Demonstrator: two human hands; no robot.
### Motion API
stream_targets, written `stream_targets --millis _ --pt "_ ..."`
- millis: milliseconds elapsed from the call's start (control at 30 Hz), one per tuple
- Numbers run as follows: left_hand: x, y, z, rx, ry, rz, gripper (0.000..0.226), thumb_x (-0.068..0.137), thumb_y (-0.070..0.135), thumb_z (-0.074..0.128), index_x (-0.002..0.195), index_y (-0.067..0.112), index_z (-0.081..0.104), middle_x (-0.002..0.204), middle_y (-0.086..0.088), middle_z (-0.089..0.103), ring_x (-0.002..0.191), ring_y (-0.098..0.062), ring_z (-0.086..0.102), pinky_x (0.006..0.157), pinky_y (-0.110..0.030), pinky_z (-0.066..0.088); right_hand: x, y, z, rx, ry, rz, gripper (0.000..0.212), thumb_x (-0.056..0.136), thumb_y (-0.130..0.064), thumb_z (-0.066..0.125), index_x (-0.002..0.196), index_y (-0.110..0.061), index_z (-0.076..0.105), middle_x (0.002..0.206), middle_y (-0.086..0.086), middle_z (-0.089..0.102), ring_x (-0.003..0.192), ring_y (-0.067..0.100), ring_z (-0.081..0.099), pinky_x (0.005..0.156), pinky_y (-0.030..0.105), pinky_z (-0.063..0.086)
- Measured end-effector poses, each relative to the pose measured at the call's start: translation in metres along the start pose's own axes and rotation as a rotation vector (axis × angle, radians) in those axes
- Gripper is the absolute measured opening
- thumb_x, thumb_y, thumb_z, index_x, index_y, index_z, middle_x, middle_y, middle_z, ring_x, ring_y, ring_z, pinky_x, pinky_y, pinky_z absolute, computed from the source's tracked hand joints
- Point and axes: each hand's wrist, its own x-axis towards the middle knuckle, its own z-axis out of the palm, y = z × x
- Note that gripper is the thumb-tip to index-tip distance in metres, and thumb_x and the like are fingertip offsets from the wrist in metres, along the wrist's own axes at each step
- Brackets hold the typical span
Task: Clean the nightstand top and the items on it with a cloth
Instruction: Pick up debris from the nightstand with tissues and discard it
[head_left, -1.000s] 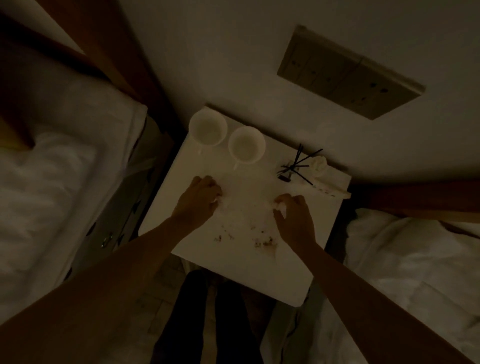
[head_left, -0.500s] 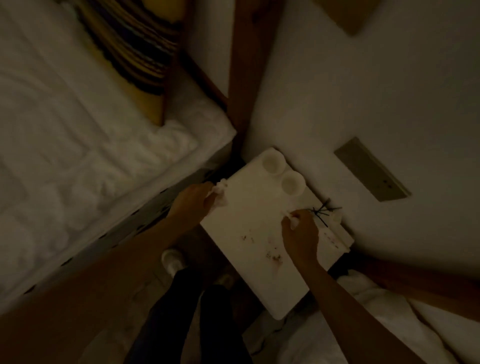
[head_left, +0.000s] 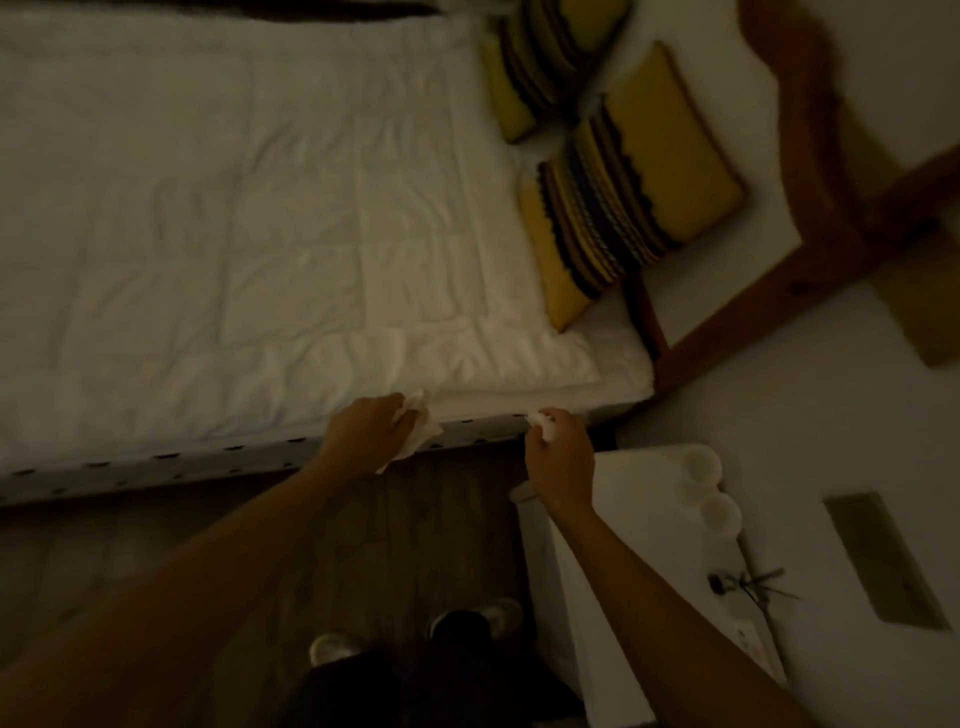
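— What sort of room is this?
— A dim bedroom: a bed (head_left: 234, 234) with a white quilt fills ten o'clock, striped cushions (head_left: 623, 208) lie at one o'clock.
— Anything else?
— A white nightstand (head_left: 639, 519) at four o'clock, against the wall.

Dim bedroom, we look down at a bed and floor corner.
We see a white quilted duvet (head_left: 249, 218) covering the bed, two yellow cushions with dark stripes (head_left: 628, 208) near the wooden headboard (head_left: 810, 218). Plain pale wall (head_left: 831, 441) at right with a beige wall panel (head_left: 885, 561). Dark wood-look floor (head_left: 395, 545) below the bed's grey base (head_left: 156, 467). Light low, warm.
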Motion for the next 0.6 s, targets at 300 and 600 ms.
stream_targets --millis 300,600 --pt "-0.133 -0.168 -0.107 -0.247 0.108 -0.299 0.038 0.1 0.041 0.051 0.079 0.011 0.061 0.065 -0.006 0.059 0.061 -0.023 0.058 0.057 -0.033 0.042 -0.064 -0.158 0.115 -0.102 -0.235 -0.252 0.029 0.1 -0.03 0.053 0.117 -0.009 0.063 0.111 0.012 0.059 0.099 0.028 0.06 0.082 0.032 0.047" --pt "-0.26 -0.299 -0.165 -0.371 0.366 -0.599 0.041 0.1 0.045 0.046 0.095 0.013 0.07 0.085 -0.006 0.07 0.074 -0.022 0.064 0.066 -0.034 0.05 -0.149 -0.307 0.254 -0.181 -0.531 -0.601 0.025 0.098 -0.029 0.054 0.096 -0.006 0.064 0.091 0.01 0.064 0.081 0.022 0.057 0.067 0.027 0.036"
